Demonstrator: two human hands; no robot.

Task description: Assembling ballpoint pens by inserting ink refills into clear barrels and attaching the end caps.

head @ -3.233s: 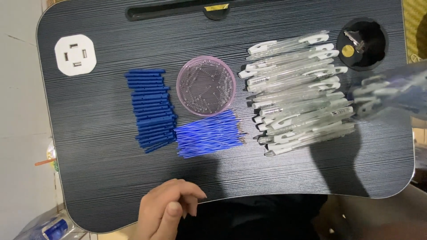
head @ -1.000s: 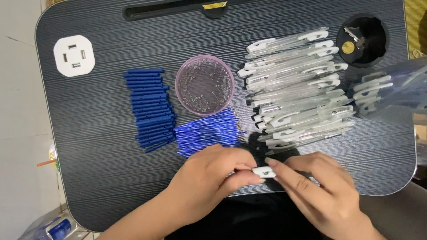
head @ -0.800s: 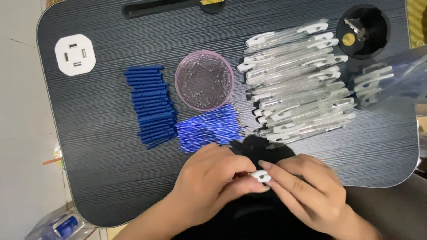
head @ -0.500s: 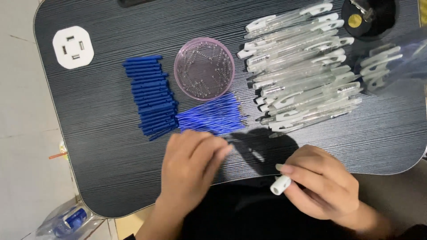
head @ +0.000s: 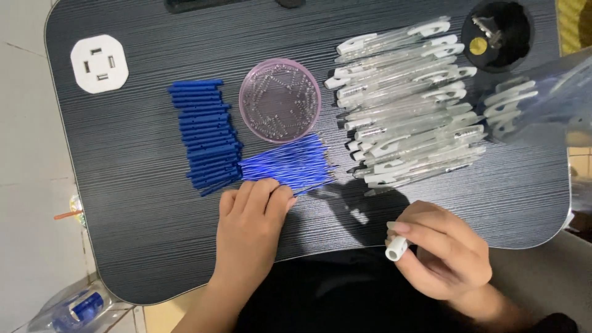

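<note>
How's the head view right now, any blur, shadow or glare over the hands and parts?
Head view: mostly sharp; a dark hand shadow falls on the table between the left hand and right hand; the clear plastic bag at right is blurred with glare.

Blue refills (head: 287,165), pink bowl (head: 280,100)

Lap table (head: 123,185): dark, striped grain, rounded corners; pink round dish (head: 280,100) near centre, taken as landmark; row of blue caps (head: 206,134) just left of dish; fan of thin blue refills (head: 287,165) just below dish, touching the caps; heap of clear pen barrels (head: 407,108) right of dish; white socket plate (head: 99,63) far left of dish; round black cup recess (head: 497,27) far right, above the barrels.
</note>
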